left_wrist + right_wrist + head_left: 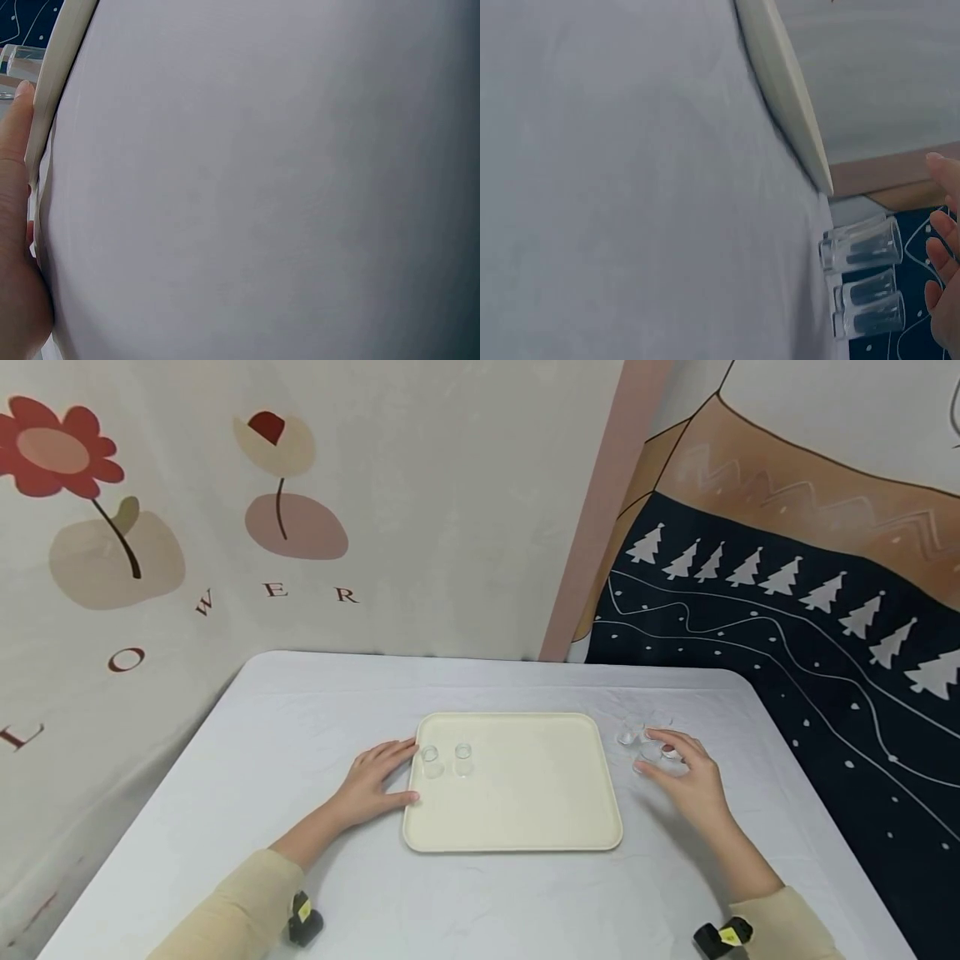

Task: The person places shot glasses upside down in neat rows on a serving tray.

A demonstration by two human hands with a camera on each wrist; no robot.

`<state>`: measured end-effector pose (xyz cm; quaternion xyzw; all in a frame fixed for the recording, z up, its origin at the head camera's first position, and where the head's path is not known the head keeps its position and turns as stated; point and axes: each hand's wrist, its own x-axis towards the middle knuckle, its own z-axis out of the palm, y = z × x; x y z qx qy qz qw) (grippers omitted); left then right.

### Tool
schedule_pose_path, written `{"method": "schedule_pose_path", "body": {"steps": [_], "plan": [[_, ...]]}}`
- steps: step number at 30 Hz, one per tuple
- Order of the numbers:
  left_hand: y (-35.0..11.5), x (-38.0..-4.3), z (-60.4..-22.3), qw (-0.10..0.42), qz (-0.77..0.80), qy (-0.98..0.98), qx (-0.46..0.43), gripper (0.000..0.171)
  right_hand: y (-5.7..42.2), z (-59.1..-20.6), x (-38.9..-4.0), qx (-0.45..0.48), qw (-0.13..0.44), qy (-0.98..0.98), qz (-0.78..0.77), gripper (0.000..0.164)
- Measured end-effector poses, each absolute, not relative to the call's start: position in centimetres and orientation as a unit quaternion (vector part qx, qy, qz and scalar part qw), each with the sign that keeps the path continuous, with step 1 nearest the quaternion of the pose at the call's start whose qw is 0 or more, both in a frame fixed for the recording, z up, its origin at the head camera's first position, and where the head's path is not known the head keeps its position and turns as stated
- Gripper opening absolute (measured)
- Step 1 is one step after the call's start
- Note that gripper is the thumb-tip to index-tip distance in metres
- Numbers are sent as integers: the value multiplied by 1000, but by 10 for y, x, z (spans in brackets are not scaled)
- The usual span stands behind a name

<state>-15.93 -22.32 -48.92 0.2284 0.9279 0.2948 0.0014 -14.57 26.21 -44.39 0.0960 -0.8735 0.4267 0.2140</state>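
A cream rectangular tray (532,785) lies on the white table. Its left rim is touched by the fingertips and thumb of my left hand (367,785), whose fingers reach out straight. Two small clear glasses (463,760) stand on the tray's left part, close to that hand. Right of the tray, several more clear glasses (627,737) stand together on the cloth. Over this group is my right hand (690,781), thumb and fingers spread apart. In the right wrist view, the glasses (866,244) stand upright beside the fingers (941,255), with a gap between.
A white cloth (510,902) covers the table. Behind it hangs a pale curtain (450,527) with printed flowers and letters. To the right is a dark blue fabric (750,635) with white trees. Black cameras (306,920) are worn on both wrists.
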Motion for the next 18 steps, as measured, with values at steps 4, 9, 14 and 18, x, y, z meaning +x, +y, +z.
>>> {"method": "schedule_pose_path", "body": {"steps": [4, 9, 14, 18], "plan": [[-224, -159, -489, 1, 295, 928, 229, 82, 271, -449, -149, 91, 219, -877, 417, 50], [-224, -159, -489, 2, 294, 928, 228, 82, 280, -458, -151, 90, 203, -883, 413, 48], [-223, -159, -489, 4, 297, 928, 227, 82, 285, -467, -151, 75, 177, -888, 419, 46], [-223, -159, -490, 3, 299, 927, 226, 82, 288, -474, -153, 71, 165, -890, 420, 46]]}}
